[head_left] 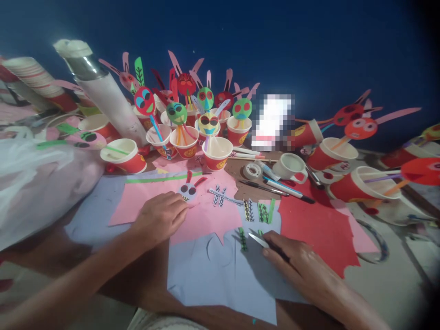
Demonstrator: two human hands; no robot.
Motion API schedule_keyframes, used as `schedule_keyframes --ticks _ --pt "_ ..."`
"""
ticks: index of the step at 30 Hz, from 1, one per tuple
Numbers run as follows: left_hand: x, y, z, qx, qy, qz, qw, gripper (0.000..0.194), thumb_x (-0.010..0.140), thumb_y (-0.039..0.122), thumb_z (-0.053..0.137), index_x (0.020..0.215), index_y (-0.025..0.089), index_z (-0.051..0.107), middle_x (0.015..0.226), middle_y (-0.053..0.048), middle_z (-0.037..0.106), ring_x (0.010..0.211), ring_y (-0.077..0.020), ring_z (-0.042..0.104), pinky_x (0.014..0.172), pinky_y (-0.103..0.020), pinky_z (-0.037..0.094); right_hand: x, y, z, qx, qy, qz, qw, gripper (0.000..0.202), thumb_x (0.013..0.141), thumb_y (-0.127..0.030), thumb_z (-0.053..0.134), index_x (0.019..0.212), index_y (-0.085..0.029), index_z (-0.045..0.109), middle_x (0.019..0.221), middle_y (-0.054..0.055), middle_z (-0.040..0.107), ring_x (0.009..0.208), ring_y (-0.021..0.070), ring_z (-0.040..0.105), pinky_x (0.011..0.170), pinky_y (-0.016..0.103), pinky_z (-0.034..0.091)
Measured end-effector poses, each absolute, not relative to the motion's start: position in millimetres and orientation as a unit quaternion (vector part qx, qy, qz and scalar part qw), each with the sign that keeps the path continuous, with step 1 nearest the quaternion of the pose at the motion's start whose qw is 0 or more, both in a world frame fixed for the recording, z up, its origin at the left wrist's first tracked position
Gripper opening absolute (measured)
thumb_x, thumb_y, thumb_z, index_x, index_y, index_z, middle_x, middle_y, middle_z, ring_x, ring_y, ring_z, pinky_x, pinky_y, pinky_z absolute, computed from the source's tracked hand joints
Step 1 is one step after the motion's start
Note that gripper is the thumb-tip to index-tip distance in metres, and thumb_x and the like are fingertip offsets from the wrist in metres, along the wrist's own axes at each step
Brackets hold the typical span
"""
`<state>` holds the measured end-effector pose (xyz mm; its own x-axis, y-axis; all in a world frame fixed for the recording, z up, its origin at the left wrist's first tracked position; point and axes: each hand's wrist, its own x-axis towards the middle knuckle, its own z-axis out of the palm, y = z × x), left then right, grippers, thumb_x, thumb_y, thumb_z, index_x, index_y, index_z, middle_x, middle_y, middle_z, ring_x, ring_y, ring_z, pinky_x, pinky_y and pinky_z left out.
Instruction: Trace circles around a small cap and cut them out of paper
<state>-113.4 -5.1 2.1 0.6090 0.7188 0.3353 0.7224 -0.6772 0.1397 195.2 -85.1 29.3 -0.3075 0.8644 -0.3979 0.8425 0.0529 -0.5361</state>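
My left hand [160, 217] has its fingers curled together at the lower edge of a pale blue paper rabbit face [187, 190] with red ears, dark eyes and a toothed mouth. The fingertips are partly hidden. In my right hand [294, 261] is a pair of scissors [257, 240], pale blades pointing up and left, handles mostly covered by the fingers. Just left of the blades lies a green patterned paper strip [243, 239]. Farther up are patterned white strips [220, 196], a yellow-and-white pair [248, 210] and more green strips [264, 211].
Pink paper [137, 197], blue-grey paper [220, 284] and red paper [316, 224] cover the table. Red-and-white paper cups [217, 153] with paper faces on straws stand behind. A tape roll [252, 171], pens [288, 189], a white mug [290, 166], a tilted flask [106, 101] and plastic bag [44, 178] surround them.
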Motion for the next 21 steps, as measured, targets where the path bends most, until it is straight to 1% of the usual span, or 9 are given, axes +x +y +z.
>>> schedule_keyframes --ticks 2,5,9,11,16,19,21 --pt "-112.7 -9.5 7.3 -0.886 -0.426 -0.184 0.008 0.022 0.085 0.012 0.045 0.069 0.015 0.061 0.069 -0.003 0.061 0.07 -0.0141 0.056 0.066 -0.026 0.045 193.7 -84.4 28.5 -0.585 -0.729 0.355 0.022 0.024 0.094 -0.037 0.034 0.093 -0.022 0.054 0.074 0.001 0.063 0.066 0.0176 0.059 0.058 0.025 0.04" --pt "-109.9 -18.1 13.6 -0.87 -0.452 -0.197 -0.006 0.023 0.084 0.011 0.046 0.067 0.015 0.06 0.067 -0.002 0.059 0.068 -0.0134 0.055 0.063 -0.025 0.043 192.1 -83.0 26.7 -0.581 -0.738 0.341 0.032 0.024 0.093 -0.037 0.036 0.097 -0.022 0.055 0.077 0.003 0.066 0.069 0.0191 0.062 0.059 0.026 0.042" --pt "-99.9 -33.2 15.0 -0.865 -0.451 -0.216 -0.051 0.025 0.084 0.01 0.044 0.066 0.015 0.061 0.064 -0.002 0.057 0.064 -0.0121 0.054 0.059 -0.023 0.041 187.8 -78.4 23.9 -0.575 -0.76 0.3 0.029 0.019 0.09 -0.036 0.044 0.094 -0.022 0.057 0.072 0.002 0.066 0.061 0.018 0.061 0.053 0.025 0.04" --pt "-94.4 -39.9 12.7 -0.863 -0.45 -0.217 -0.07 0.025 0.084 0.011 0.044 0.067 0.015 0.062 0.063 -0.002 0.056 0.062 -0.0117 0.054 0.059 -0.023 0.041 184.2 -73.5 22.4 -0.58 -0.772 0.261 0.026 0.015 0.088 -0.033 0.048 0.09 -0.022 0.058 0.068 0.0 0.065 0.056 0.0169 0.06 0.05 0.024 0.038" --pt "-87.5 -47.4 2.7 -0.859 -0.462 -0.205 -0.08 0.028 0.085 0.012 0.043 0.06 0.015 0.057 0.058 -0.001 0.052 0.055 -0.0101 0.049 0.053 -0.022 0.037 168.9 -52.9 21.8 -0.564 -0.816 0.117 0.046 0.012 0.085 -0.024 0.052 0.091 -0.021 0.061 0.078 0.003 0.065 0.064 0.0185 0.063 0.05 0.024 0.036" --pt "-86.8 -49.4 -4.5 -0.871 -0.45 -0.19 -0.062 0.027 0.085 0.013 0.043 0.06 0.016 0.055 0.059 0.0 0.053 0.055 -0.0112 0.049 0.053 -0.023 0.036 154.2 -41.1 21.7 -0.521 -0.851 0.048 0.046 0.018 0.083 -0.013 0.05 0.093 -0.021 0.063 0.079 0.004 0.063 0.068 0.0186 0.062 0.049 0.024 0.035" --pt "-86.7 -50.6 -8.9 -0.876 -0.442 -0.185 -0.053 0.027 0.085 0.013 0.043 0.061 0.017 0.054 0.059 0.0 0.053 0.056 -0.0118 0.05 0.053 -0.023 0.035 144.3 -35.4 19.3 -0.477 -0.877 0.034 0.046 0.024 0.081 -0.007 0.05 0.096 -0.021 0.061 0.083 0.004 0.064 0.075 0.0198 0.06 0.052 0.025 0.039"
